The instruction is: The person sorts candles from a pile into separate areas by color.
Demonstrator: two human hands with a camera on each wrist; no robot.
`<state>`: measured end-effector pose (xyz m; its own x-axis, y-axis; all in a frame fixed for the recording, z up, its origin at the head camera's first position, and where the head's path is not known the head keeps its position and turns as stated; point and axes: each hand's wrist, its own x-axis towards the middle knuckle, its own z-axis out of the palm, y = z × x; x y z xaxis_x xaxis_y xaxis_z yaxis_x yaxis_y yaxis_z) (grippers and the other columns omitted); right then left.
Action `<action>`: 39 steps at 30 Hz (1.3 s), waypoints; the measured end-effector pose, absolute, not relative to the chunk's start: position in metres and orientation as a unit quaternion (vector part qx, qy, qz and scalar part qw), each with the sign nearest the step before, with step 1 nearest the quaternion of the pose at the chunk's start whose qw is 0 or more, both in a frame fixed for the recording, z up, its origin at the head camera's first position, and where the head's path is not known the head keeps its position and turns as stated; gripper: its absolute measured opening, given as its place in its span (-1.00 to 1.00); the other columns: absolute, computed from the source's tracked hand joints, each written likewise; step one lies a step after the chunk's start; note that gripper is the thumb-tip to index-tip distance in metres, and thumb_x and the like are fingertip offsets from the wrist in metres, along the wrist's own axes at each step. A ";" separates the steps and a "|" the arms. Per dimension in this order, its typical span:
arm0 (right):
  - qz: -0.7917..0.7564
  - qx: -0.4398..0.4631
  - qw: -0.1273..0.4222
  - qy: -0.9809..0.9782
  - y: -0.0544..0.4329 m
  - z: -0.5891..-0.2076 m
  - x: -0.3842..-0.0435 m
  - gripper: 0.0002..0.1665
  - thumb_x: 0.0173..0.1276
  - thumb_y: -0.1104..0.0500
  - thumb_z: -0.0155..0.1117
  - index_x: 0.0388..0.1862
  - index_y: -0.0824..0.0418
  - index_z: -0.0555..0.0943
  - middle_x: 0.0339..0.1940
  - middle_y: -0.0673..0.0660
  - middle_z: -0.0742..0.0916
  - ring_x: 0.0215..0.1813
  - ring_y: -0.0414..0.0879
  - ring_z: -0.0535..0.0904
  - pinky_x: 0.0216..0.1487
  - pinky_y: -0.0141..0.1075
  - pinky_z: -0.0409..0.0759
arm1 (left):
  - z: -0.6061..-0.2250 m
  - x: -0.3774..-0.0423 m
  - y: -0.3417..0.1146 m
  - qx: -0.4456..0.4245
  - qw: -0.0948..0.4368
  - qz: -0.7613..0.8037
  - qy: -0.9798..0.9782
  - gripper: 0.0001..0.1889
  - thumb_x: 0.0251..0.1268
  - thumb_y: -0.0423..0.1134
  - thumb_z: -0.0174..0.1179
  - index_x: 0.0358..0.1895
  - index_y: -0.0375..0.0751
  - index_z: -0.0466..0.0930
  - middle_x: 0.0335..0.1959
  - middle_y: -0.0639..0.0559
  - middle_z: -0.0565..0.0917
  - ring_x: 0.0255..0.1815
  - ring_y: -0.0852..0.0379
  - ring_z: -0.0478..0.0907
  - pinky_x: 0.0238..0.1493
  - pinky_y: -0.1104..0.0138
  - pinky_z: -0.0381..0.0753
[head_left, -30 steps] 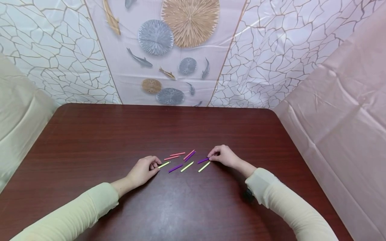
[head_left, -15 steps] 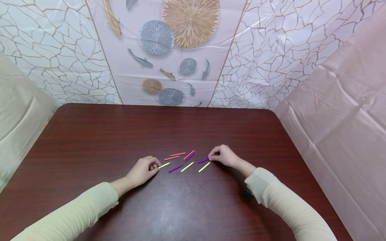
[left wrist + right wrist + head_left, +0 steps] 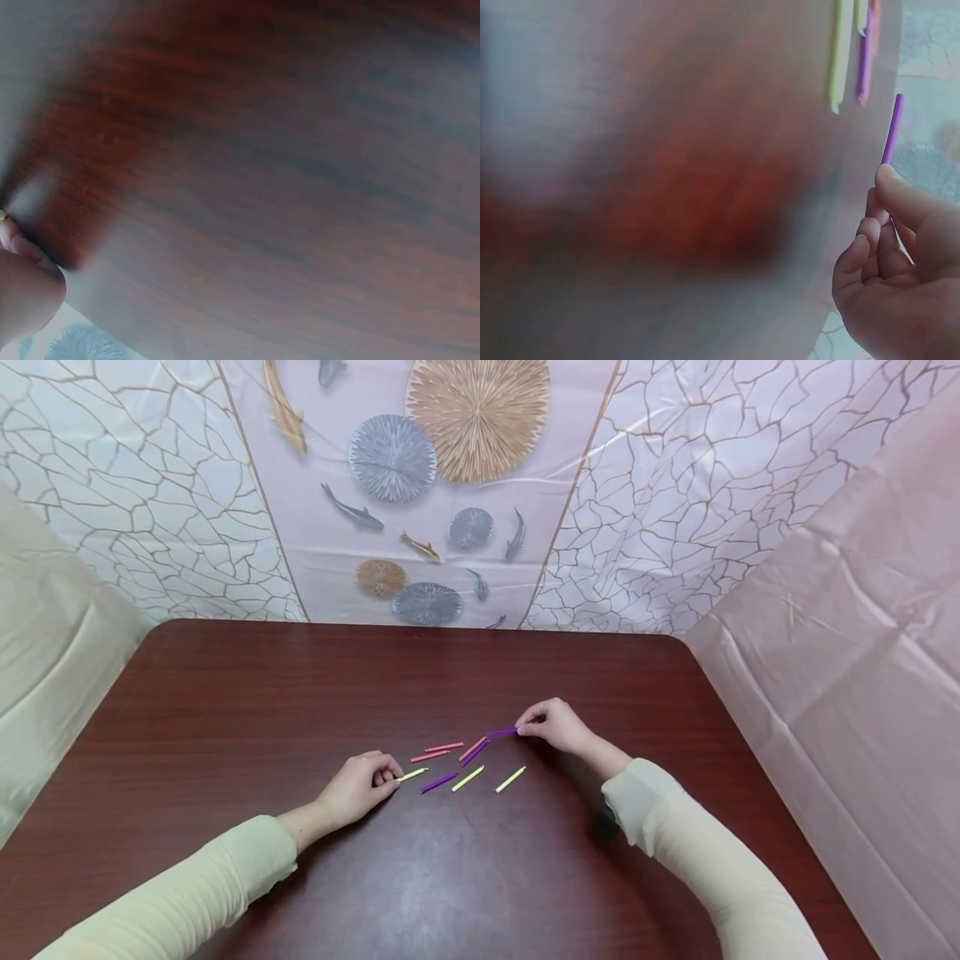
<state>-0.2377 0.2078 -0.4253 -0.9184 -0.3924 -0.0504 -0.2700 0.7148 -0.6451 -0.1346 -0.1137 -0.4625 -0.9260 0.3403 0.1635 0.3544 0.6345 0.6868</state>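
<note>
My right hand (image 3: 557, 727) pinches one end of a thin purple candle (image 3: 502, 732), held a little off the table behind the others. In the right wrist view, that purple candle (image 3: 893, 127) sticks out from between thumb and index finger of the hand (image 3: 900, 251). My left hand (image 3: 365, 787) rests on the table and pinches the near end of a yellow candle (image 3: 414, 773). Only part of the left hand (image 3: 28, 289) shows at the edge of the left wrist view. Between the hands lie a purple candle (image 3: 439, 782) and two yellow candles, one middle (image 3: 468, 778), one right (image 3: 511, 779).
Two coral candles lie farther back, one upper (image 3: 444, 747) and one lower (image 3: 430, 757). Another coral candle (image 3: 472, 747) lies against a purple candle (image 3: 476, 753). All are on a dark wooden table (image 3: 420, 877), with patterned cloth (image 3: 390, 560) hanging behind it.
My right hand has moved away from me, carrying the purple candle from beside the right yellow candle. My left hand stays on its yellow candle.
</note>
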 end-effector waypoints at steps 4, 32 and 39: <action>-0.331 -0.175 0.081 0.924 0.200 -0.423 -0.251 -0.90 0.15 0.23 0.36 -0.41 0.27 0.73 -0.36 0.17 0.77 -0.20 -0.10 0.60 -0.15 -0.35 0.47 | -0.463 -0.135 -0.114 -0.193 0.007 -0.383 -0.903 -0.93 0.04 -0.43 0.27 -0.42 -0.20 0.60 -0.53 0.13 0.48 -0.50 0.36 0.36 -0.42 0.50 0.41; -0.310 -0.119 0.079 0.940 0.174 -0.443 -0.301 -0.86 0.15 0.22 0.36 -0.36 0.29 0.73 -0.27 0.21 0.76 -0.06 0.02 0.61 0.03 -0.20 0.49 | -0.464 -0.136 -0.118 -0.210 0.009 -0.394 -0.895 -0.94 0.07 -0.43 0.26 -0.41 -0.21 0.60 -0.53 0.12 0.49 -0.49 0.35 0.36 -0.42 0.50 0.41; -0.310 -0.122 0.083 0.939 0.174 -0.442 -0.301 -0.83 0.13 0.21 0.38 -0.31 0.27 0.73 -0.30 0.18 0.77 -0.19 -0.06 0.57 -0.15 -0.35 0.45 | -0.465 -0.137 -0.119 -0.212 0.009 -0.395 -0.894 -0.95 0.07 -0.43 0.27 -0.40 -0.22 0.61 -0.53 0.12 0.50 -0.48 0.35 0.36 -0.41 0.50 0.42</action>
<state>-0.3012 0.1744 -0.4424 -0.9565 -0.2804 -0.0810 -0.1769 0.7776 -0.6034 -0.1367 -0.1193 -0.4653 -0.9096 0.3724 0.1842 0.3870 0.5984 0.7016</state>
